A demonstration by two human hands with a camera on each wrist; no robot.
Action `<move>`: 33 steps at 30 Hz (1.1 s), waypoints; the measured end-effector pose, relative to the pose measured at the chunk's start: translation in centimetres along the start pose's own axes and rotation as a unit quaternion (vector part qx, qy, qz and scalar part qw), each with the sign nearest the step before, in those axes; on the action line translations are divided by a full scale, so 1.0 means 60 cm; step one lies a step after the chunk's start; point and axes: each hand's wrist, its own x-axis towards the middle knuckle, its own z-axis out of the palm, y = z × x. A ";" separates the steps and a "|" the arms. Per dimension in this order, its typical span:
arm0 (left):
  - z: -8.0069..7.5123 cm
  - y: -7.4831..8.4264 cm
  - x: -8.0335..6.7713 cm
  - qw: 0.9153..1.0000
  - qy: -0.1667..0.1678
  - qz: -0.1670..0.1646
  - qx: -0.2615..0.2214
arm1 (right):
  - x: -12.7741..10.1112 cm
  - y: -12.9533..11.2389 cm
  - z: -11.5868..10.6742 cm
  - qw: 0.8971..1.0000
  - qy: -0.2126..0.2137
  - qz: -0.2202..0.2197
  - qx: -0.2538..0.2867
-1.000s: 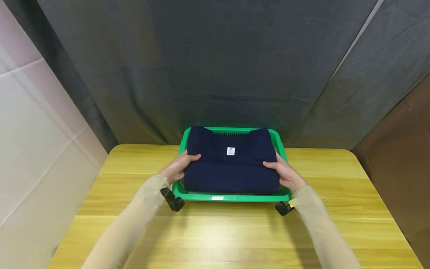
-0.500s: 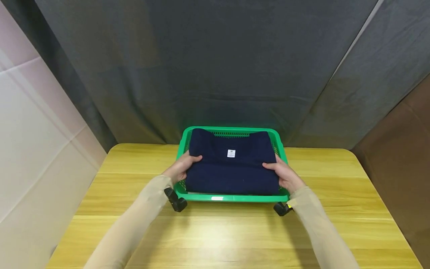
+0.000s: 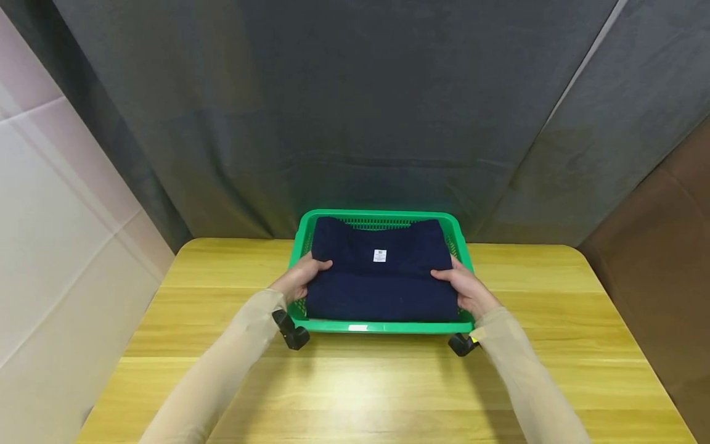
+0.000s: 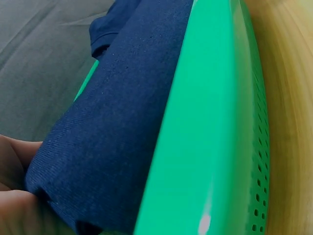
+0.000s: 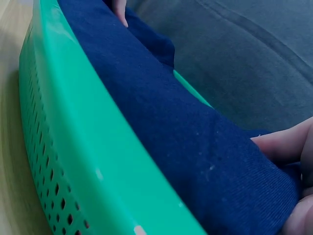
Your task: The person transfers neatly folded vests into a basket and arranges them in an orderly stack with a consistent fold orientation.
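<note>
A folded navy blue shirt (image 3: 383,290) with a white neck label (image 3: 379,256) lies inside a green plastic basket (image 3: 383,327). My left hand (image 3: 302,274) grips the shirt's left edge, thumb on top and the other fingers hidden beneath. At the opposite edge my right hand (image 3: 466,283) holds it the same way. Both wrist views show the thick fold of the shirt (image 4: 112,117) close behind the basket's front rim (image 5: 98,142). What lies under the shirt is hidden.
The basket stands on a yellow wooden table (image 3: 355,394) near its back edge. A dark grey curtain (image 3: 377,111) hangs behind. There is a white panel (image 3: 66,246) on the left and a brown one (image 3: 660,246) on the right.
The shirt has come down slightly and toward me within the basket, showing more of the basket's back wall. Both hands have kept their grip and moved with it.
</note>
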 end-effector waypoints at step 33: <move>-0.018 0.014 -0.013 0.999 0.036 -0.013 -0.009 | -0.004 -0.007 -0.001 1.000 0.007 0.014 0.017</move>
